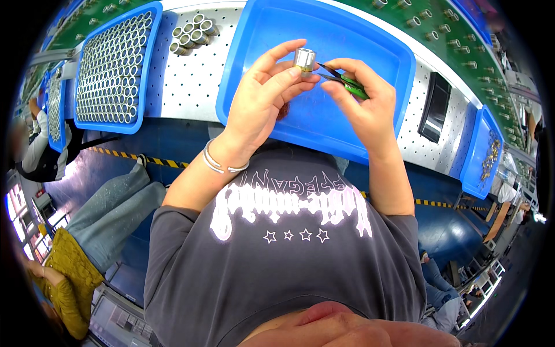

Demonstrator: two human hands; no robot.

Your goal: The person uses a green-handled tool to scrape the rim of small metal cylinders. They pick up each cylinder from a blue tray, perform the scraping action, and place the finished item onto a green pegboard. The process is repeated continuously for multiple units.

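Observation:
Over a wide blue tray (370,32), my left hand (263,87) grips a short metal cylinder (304,56) between thumb and fingers. The cylinder is silver on top with a brass-coloured lower part, and it stands about upright. My right hand (367,95) closes around a small tool with green handles (355,88) and dark, pointed tips, like small snips or tweezers. Its tips reach to the cylinder's right side; whether they touch it I cannot tell. Part of a reddish-brown thing (283,111) shows below my left hand, mostly hidden.
Several similar cylinders (193,33) stand on the perforated metal table (179,92). Further left is a blue tray (151,63) packed with cylinders. On the right lie a black phone-like slab (435,107) and a blue tray (474,156) of small brass-coloured parts. A green belt (462,46) carries cylinders beyond.

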